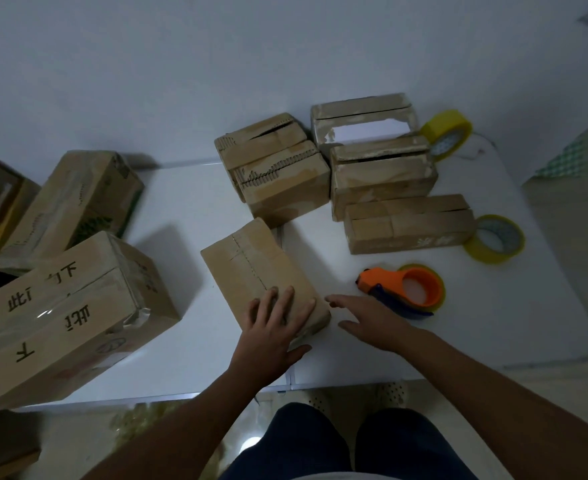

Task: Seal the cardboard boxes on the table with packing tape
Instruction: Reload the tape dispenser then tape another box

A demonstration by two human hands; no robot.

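Orange dispenser [403, 289]; yellow tape [446, 133] (brown boxes [264, 271])

Single head-worn view, wide-angle, looking forward and steeply down from above the near edge of the white table [188, 209]. Close over both forearms and the knees at the bottom of frame. Far side taken up by the pale wall [216, 64]; edges bent by the lens. No second view, so nothing shared

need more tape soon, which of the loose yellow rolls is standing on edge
The far yellow roll, behind the back right box. The near roll lies flat.
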